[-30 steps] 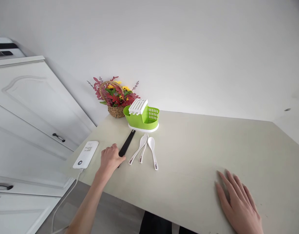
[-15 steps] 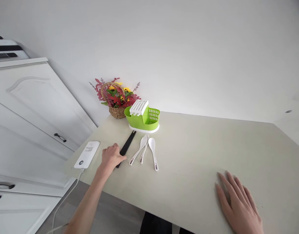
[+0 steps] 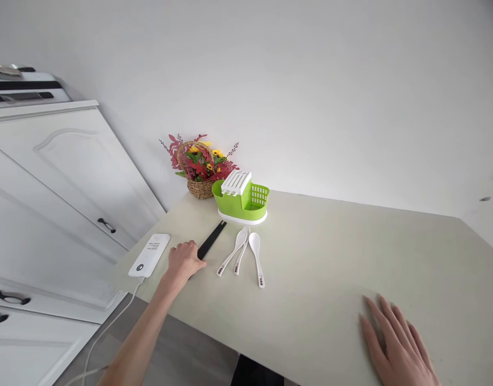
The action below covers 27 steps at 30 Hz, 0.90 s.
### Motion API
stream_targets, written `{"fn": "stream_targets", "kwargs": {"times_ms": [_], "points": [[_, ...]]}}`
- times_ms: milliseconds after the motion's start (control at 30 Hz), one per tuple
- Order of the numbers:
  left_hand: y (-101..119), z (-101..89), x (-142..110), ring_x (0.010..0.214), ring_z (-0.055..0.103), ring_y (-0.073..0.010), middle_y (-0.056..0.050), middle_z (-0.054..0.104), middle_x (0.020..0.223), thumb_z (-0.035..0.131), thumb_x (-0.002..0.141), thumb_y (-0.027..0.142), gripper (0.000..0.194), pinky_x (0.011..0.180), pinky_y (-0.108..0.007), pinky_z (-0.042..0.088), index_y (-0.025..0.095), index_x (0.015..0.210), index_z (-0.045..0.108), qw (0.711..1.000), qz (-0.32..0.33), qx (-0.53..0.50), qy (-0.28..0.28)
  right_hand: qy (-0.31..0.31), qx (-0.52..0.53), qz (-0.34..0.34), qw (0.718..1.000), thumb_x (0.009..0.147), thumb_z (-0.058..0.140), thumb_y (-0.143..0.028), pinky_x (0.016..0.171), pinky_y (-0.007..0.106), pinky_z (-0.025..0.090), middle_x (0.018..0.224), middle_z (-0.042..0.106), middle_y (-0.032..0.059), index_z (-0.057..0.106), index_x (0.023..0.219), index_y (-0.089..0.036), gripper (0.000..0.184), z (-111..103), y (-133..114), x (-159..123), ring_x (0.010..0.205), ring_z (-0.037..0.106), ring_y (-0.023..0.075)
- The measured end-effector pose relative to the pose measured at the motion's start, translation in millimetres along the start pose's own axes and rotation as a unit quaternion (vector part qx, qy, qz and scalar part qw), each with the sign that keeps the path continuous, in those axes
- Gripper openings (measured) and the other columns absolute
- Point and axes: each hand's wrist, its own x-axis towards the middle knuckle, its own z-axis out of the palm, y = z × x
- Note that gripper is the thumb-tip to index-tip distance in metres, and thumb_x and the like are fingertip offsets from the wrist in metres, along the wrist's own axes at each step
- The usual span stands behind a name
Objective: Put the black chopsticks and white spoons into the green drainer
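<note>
Left hand [image 3: 185, 259]: over the near part of the long, straight black thing [image 3: 212, 240]; can't tell if it's gripping.
Black thing: on the pale, flat table [image 3: 330, 268], pointing at the green plastic basket [image 3: 233, 206].
Shiny white spoons [image 3: 255, 244]: three, beside it.
Right hand [image 3: 403, 346]: flat, fingers spread.

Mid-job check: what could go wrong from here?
The left hand is curled over the black utensil, close to the white spoons; a sideways sweep might scatter them. The utensil's far end lies by the green holder, so pushing forward might bump it. The white cable hangs off the table near the left forearm and could snag.
</note>
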Motion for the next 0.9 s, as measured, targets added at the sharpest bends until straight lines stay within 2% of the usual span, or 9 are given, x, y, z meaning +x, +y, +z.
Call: {"fn": "stream_targets", "kwargs": {"times_ms": [233, 433, 500, 767, 900], "points": [[-3.9, -6.3, 5.6, 0.109, 0.070, -0.0370, -0.020, 0.075, 0.108, 0.067, 0.075, 0.024, 0.038, 0.088, -0.040, 0.050, 0.011, 0.111, 0.067, 1.000, 0.004, 0.017, -0.023, -0.005, -0.007, -0.005, 1.000, 0.101, 0.034, -0.058, 0.125, 0.060, 0.032, 0.172, 0.027, -0.0032, 0.029, 0.166, -0.033, 0.070, 2.3, 3.9, 0.0, 0.157, 0.028, 0.0312], [-9.3, -9.4, 19.3, 0.105, 0.072, -0.0360, -0.017, 0.076, 0.107, 0.073, 0.067, 0.022, 0.035, 0.087, -0.039, 0.052, 0.017, 0.102, 0.071, 0.998, 0.017, 0.026, -0.050, -0.005, -0.004, -0.013, 1.000, 0.103, 0.032, -0.055, 0.125, 0.060, 0.031, 0.173, 0.025, -0.0025, 0.025, 0.168, -0.032, 0.070, 0.4, 2.7, -0.9, 0.158, 0.026, 0.0312], [-11.4, -7.3, 22.9, 0.105, 0.072, -0.0356, -0.017, 0.076, 0.111, 0.074, 0.066, 0.021, 0.039, 0.086, -0.039, 0.053, 0.018, 0.105, 0.070, 0.998, 0.017, 0.023, -0.051, -0.004, -0.005, -0.017, 1.000, 0.103, 0.031, -0.054, 0.125, 0.060, 0.030, 0.172, 0.026, -0.0023, 0.025, 0.168, -0.031, 0.069, 0.7, 2.5, -1.1, 0.158, 0.027, 0.0309], [-18.8, 10.8, 17.5, 0.115, 0.069, -0.0390, -0.024, 0.069, 0.128, 0.059, 0.084, 0.017, 0.053, 0.090, -0.044, 0.053, 0.010, 0.136, 0.054, 0.999, 0.024, 0.012, -0.031, -0.009, -0.002, 0.000, 1.000, 0.103, 0.033, -0.056, 0.126, 0.058, 0.030, 0.172, 0.027, -0.0033, 0.028, 0.167, -0.033, 0.068, 1.3, 0.9, -1.4, 0.158, 0.027, 0.0296], [-26.1, 14.0, 10.8, 0.118, 0.068, -0.0369, -0.025, 0.064, 0.133, 0.051, 0.092, 0.018, 0.046, 0.092, -0.043, 0.052, 0.011, 0.137, 0.051, 0.999, 0.043, -0.002, -0.031, -0.006, 0.004, -0.004, 1.000, 0.102, 0.034, -0.057, 0.126, 0.059, 0.030, 0.171, 0.029, -0.0025, 0.031, 0.166, -0.032, 0.069, 1.2, 1.8, -0.8, 0.157, 0.028, 0.0309]]}}
